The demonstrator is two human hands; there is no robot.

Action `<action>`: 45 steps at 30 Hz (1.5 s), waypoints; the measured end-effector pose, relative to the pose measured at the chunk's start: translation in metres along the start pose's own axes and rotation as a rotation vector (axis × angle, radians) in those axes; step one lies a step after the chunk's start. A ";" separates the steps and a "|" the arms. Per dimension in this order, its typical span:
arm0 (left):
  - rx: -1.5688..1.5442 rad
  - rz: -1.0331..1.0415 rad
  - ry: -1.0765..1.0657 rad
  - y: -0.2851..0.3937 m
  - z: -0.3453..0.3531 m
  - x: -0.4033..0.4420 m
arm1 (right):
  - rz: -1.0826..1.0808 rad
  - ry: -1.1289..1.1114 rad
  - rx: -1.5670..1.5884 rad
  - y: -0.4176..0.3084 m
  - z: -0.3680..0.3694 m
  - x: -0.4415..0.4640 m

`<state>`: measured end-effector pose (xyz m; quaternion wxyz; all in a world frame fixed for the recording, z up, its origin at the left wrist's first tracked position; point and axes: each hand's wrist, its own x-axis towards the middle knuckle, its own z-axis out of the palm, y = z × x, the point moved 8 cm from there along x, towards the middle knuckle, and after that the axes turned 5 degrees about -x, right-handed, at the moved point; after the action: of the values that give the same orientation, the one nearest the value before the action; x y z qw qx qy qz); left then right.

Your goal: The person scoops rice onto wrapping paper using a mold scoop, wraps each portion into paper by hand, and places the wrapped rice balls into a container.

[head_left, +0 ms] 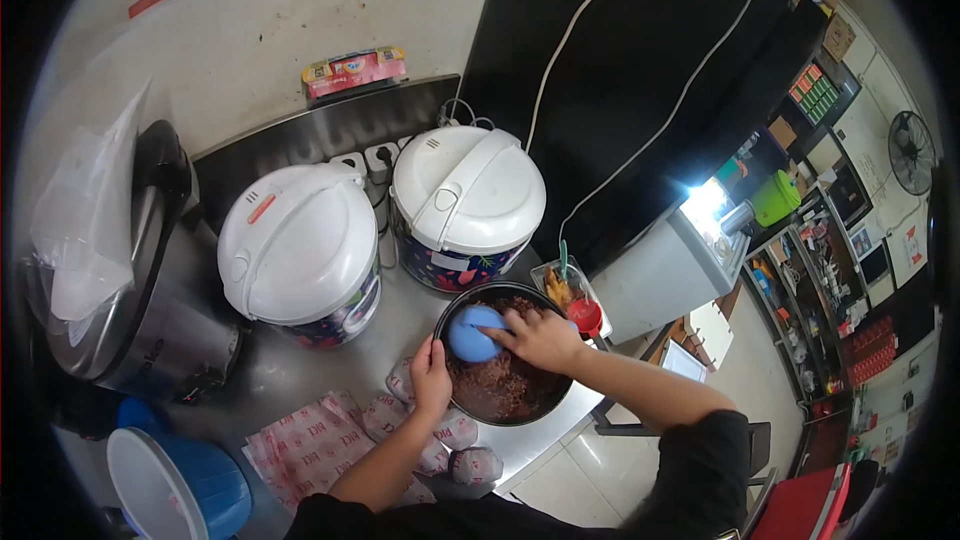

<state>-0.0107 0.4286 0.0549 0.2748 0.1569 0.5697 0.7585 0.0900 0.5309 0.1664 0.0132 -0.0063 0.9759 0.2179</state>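
Brown rice [500,385], as I judge the grainy food to be, lies in the black pot [545,402] just below the centre of the frame, spread over the bottom and banked higher toward the far side. My left hand [430,377] grips the pot at its left rim, fingers closed against it. My right hand [540,332] reaches in from the right, its thumb pressed on a rounded blue bowl [470,340] and its fingers bent close over the rice; I can't tell which way the bowl's mouth faces, or how much it holds. I'd call the step in hand scooping or pressing a portion, and the next move calls for a steady pot and a firm pinch on the bowl. Just beyond the pot, a clear tray [588,290] holds orange-brown pieces, and a red cup [585,318] sits next to them. Above and to the left stand two rice cookers [300,250] [468,185], lids down, so I can't see inside. Near my left forearm lie paper-wrapped bundles [476,465], contents hidden, beside printed wrapping sheets [310,440]. A blue bucket [218,475] with a pale top occupies the lower left.
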 end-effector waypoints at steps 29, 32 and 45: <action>-0.134 0.042 0.133 -0.007 0.001 -0.011 | 0.455 -0.652 0.578 -0.052 0.021 -0.029; -0.383 -0.016 0.039 -0.023 0.010 -0.015 | 0.446 -0.657 0.617 -0.066 0.031 -0.032; -0.118 0.011 0.140 -0.007 0.010 -0.024 | 0.670 -0.554 1.067 -0.063 0.035 -0.011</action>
<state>0.0154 0.4239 0.0525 0.2390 0.0904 0.5409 0.8013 0.1028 0.4887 0.1081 0.1956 0.3592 0.8596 -0.3063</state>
